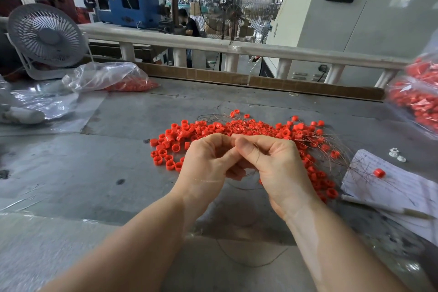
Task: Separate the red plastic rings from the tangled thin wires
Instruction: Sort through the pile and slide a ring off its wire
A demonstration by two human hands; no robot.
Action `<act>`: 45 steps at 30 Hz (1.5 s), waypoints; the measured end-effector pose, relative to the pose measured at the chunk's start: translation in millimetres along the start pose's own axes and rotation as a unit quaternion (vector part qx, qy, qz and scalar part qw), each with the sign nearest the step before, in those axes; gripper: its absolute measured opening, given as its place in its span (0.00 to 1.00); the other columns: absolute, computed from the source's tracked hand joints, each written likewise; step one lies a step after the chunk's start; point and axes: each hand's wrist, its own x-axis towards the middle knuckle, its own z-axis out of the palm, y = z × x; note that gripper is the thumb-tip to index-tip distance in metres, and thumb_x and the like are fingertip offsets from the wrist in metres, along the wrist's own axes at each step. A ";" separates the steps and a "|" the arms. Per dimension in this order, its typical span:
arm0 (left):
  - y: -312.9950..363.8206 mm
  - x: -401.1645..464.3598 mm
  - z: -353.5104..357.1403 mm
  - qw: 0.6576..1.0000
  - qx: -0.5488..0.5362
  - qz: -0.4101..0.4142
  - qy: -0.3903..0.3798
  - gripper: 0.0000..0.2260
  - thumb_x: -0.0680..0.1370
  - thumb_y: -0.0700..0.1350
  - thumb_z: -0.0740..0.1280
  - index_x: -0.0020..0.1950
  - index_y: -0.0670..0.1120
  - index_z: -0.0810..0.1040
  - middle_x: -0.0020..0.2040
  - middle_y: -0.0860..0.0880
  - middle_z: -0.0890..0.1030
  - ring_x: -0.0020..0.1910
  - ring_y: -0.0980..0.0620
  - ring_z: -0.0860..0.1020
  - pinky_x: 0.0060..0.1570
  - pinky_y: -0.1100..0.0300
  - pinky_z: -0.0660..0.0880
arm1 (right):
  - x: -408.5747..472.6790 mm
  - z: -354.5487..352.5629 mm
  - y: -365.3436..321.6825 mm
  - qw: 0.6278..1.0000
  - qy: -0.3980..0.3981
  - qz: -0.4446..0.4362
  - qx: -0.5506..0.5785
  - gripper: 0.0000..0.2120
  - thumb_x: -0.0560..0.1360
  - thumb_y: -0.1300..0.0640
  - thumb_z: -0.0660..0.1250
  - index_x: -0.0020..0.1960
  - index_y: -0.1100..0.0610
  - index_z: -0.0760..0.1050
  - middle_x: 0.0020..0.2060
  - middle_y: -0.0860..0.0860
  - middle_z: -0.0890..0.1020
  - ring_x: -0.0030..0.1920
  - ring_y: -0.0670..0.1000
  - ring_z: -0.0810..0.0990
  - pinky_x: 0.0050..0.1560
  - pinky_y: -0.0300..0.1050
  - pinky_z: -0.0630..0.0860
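— Where are the red rings point(239, 129)?

— Most lie in a big pile on the gray counter point(94, 168), just past the person's hands. One ring point(379, 172) sits alone on a sheet of paper point(391, 185) to the right.

— And the thin wires point(329, 147)?

— They lie over the right side of the pile and fan out toward the paper. A few strands run back into the hands.

— What are the hands doing?

— The left hand point(208, 161) has its fingers curled, and its thumb and finger meet the tips of the right hand. The right hand point(272, 163) is curled too, with a wire running across it. Both seem to pinch the same bit of wire. Whether a ring is in there cannot be seen.

— How will these things feel?

— The rings look small, light and hard, so they likely roll and scatter with a bump. The wires look very thin and bendy. They probably spring back, snag each other and drag rings along.

— Where is best to hold?

— Probably pinch a wire close to a ring with one hand, and hold the ring by its sides with the other. Slow pulls seem safer than a hard tug, which could kink the wire.
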 end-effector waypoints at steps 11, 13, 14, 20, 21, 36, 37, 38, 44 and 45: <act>3.8 -1.2 3.0 1.000 -0.002 0.021 0.003 0.02 0.72 0.39 0.70 0.43 0.41 0.80 0.32 0.47 0.82 0.30 0.56 0.79 0.31 0.65 0.77 | 2.7 -3.9 -4.8 0.986 0.019 0.073 0.151 0.08 0.65 0.53 0.69 0.35 0.57 0.83 0.33 0.54 0.83 0.33 0.49 0.82 0.32 0.37 0.77; 3.9 -1.7 3.5 0.999 0.008 0.035 0.004 0.02 0.71 0.39 0.70 0.43 0.43 0.80 0.33 0.47 0.82 0.31 0.56 0.80 0.31 0.64 0.78 | 2.9 -3.8 -5.8 0.985 0.022 0.067 0.159 0.06 0.64 0.54 0.69 0.33 0.56 0.82 0.32 0.54 0.83 0.33 0.49 0.83 0.31 0.37 0.77; 4.0 -1.9 3.8 0.999 0.010 0.040 0.003 0.03 0.71 0.39 0.71 0.44 0.44 0.80 0.34 0.48 0.82 0.32 0.55 0.80 0.31 0.64 0.78 | 3.1 -3.4 -6.1 0.984 0.022 0.064 0.166 0.06 0.64 0.55 0.69 0.33 0.56 0.82 0.31 0.54 0.83 0.32 0.49 0.83 0.31 0.37 0.77; 4.0 -2.5 5.0 0.999 -0.022 0.037 0.008 0.09 0.66 0.44 0.70 0.45 0.44 0.82 0.36 0.47 0.84 0.35 0.54 0.82 0.36 0.65 0.78 | 3.3 -3.5 -3.9 0.987 0.024 0.048 0.153 0.05 0.64 0.55 0.69 0.33 0.56 0.81 0.32 0.54 0.83 0.34 0.50 0.83 0.31 0.37 0.77; 3.9 -2.3 4.7 0.999 -0.026 0.036 0.009 0.09 0.66 0.44 0.70 0.45 0.44 0.82 0.35 0.47 0.84 0.35 0.54 0.82 0.36 0.65 0.78 | 3.2 -3.5 -3.7 0.987 0.024 0.048 0.154 0.05 0.64 0.55 0.69 0.34 0.57 0.80 0.32 0.54 0.83 0.34 0.50 0.82 0.31 0.37 0.77; 2.5 -0.1 1.0 0.999 0.019 0.039 0.030 0.03 0.73 0.38 0.70 0.44 0.41 0.82 0.35 0.42 0.83 0.32 0.54 0.79 0.34 0.66 0.76 | 2.0 -0.2 -2.3 0.988 0.017 0.053 0.141 0.09 0.58 0.56 0.73 0.38 0.58 0.83 0.33 0.56 0.83 0.33 0.53 0.81 0.34 0.43 0.79; 2.5 0.0 1.5 0.999 0.011 0.038 0.028 0.03 0.73 0.38 0.70 0.45 0.42 0.83 0.35 0.43 0.83 0.32 0.54 0.80 0.34 0.66 0.76 | 2.5 -1.0 -2.2 0.986 0.019 0.060 0.151 0.09 0.59 0.55 0.73 0.37 0.58 0.83 0.34 0.56 0.83 0.34 0.53 0.82 0.35 0.43 0.80; 2.3 0.1 1.9 0.999 0.003 0.036 0.025 0.04 0.73 0.38 0.70 0.46 0.42 0.83 0.35 0.44 0.84 0.33 0.54 0.80 0.34 0.66 0.76 | 3.0 -1.7 -2.3 0.984 0.022 0.066 0.164 0.08 0.60 0.56 0.72 0.37 0.58 0.83 0.34 0.56 0.84 0.35 0.53 0.82 0.35 0.43 0.80; 1.5 -0.4 2.5 0.999 0.005 0.036 0.014 0.06 0.73 0.36 0.69 0.46 0.45 0.83 0.37 0.48 0.84 0.35 0.55 0.82 0.35 0.66 0.76 | 4.1 -4.0 -1.1 0.984 0.063 0.061 0.153 0.05 0.62 0.56 0.70 0.34 0.58 0.82 0.35 0.56 0.84 0.34 0.51 0.83 0.33 0.39 0.78; 1.4 -0.3 2.0 0.999 0.003 0.036 0.018 0.06 0.73 0.36 0.69 0.45 0.45 0.82 0.36 0.48 0.84 0.35 0.56 0.81 0.35 0.66 0.76 | 4.3 -4.8 -0.9 0.985 0.073 0.061 0.143 0.06 0.62 0.55 0.70 0.35 0.58 0.82 0.35 0.56 0.84 0.34 0.50 0.83 0.33 0.38 0.78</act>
